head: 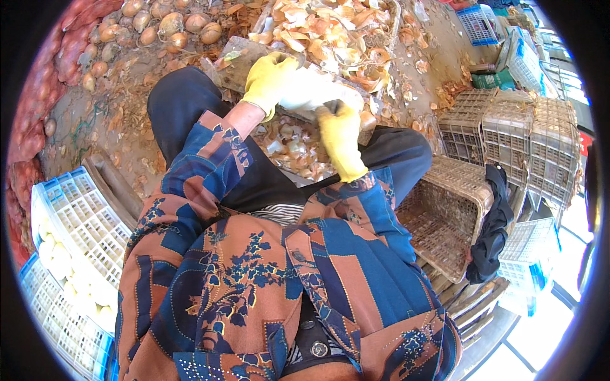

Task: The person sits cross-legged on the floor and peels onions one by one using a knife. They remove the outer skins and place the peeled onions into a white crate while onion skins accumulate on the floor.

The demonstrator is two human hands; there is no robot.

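My left hand (270,82), in a yellow glove, curls at the upper left side of a glaring white patch (310,90) above my lap. My right hand (340,138), gloved the same way with dark fingertips, bends its fingers at the patch's lower right edge. Strong sunlight washes out the patch, so I cannot tell what either hand holds there. Under the hands lies a worn wooden board (240,62). Beyond it stands a container heaped with dry onion skins (333,28). More skins and pale onion scraps (298,147) lie between my legs.
Unpeeled onions (186,28) lie on the littered ground at upper left, near red mesh sacks (31,109). Crates (86,214) with pale peeled onions stand at left. To the right are a dirty tipped crate (443,214), stacked crates (510,128) and a black cloth (491,224).
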